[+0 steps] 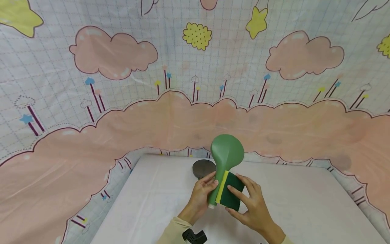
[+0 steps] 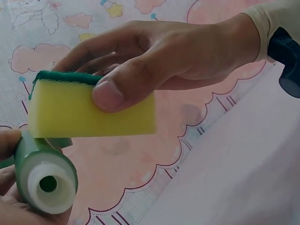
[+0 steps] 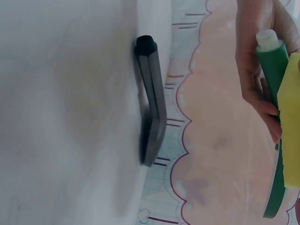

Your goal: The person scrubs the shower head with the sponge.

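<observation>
My left hand (image 1: 199, 196) grips the handle of a green shower head (image 1: 227, 151), held up with its round head away from me. The hollow white end of the green shower head (image 2: 42, 164) faces the left wrist camera. In my right hand (image 1: 254, 206) is a sponge (image 1: 233, 194), yellow with a dark green scouring side, pinched between thumb and fingers. The sponge (image 2: 89, 110) has its yellow face against or very close to the handle; exact contact is unclear. Beyond the left hand, a grey shower head (image 1: 203, 168) lies on the table.
The white table (image 1: 146, 203) stretches out beneath both hands. Behind it hangs a patterned cloth (image 1: 152, 125) with clouds and stars. In the right wrist view the grey shower head (image 3: 153, 101) lies near the table's far edge.
</observation>
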Demonstrator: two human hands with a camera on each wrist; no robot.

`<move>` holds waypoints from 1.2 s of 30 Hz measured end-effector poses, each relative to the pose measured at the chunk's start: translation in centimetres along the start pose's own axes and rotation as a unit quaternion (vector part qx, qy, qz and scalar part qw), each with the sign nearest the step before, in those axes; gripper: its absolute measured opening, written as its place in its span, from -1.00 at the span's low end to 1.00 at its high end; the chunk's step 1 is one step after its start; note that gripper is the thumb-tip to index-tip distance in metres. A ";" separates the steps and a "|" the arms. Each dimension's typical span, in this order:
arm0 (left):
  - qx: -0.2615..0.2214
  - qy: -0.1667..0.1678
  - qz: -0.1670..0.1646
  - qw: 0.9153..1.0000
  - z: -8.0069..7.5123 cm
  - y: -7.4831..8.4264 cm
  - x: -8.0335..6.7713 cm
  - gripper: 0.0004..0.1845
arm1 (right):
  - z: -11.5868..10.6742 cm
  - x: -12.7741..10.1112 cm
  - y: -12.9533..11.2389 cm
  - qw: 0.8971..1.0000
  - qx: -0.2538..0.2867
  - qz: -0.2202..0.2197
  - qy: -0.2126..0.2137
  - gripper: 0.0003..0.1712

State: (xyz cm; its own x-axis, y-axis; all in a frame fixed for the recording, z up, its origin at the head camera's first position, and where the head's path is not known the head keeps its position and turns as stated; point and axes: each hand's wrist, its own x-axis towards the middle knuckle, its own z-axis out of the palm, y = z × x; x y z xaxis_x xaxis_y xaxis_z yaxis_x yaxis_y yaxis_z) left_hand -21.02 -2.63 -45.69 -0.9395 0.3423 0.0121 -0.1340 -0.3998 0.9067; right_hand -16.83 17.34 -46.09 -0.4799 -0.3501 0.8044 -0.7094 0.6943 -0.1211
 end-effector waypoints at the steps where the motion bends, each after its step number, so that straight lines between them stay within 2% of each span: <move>1: -0.001 0.001 0.000 1.000 0.0 0.0 0.0 -0.40 | 0.0 -0.1 -0.1 1.000 -0.002 0.002 -0.005 -0.32; 10: -0.006 0.004 -0.002 1.000 -0.2 -0.2 0.1 -0.38 | 0.3 -0.4 -0.4 1.000 -0.005 -0.001 -0.021 -0.32; 24: -0.010 0.010 -0.001 1.000 -0.4 -0.5 0.1 -0.39 | 0.1 -0.2 0.6 1.000 0.001 0.002 -0.004 -0.32; 36: -0.027 0.001 0.003 1.000 -0.5 -1.3 0.2 -0.41 | -1.2 0.1 1.9 1.000 -0.005 0.011 0.023 -0.31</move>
State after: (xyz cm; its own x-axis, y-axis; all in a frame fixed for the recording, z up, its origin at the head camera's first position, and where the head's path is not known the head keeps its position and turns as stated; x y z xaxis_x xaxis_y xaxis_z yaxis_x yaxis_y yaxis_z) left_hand -21.24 -2.48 -47.05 -0.9408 0.3385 0.0176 -0.1446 -0.4476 0.8825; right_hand -17.63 19.33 -45.55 -0.4708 -0.3059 0.8275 -0.6937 0.7079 -0.1330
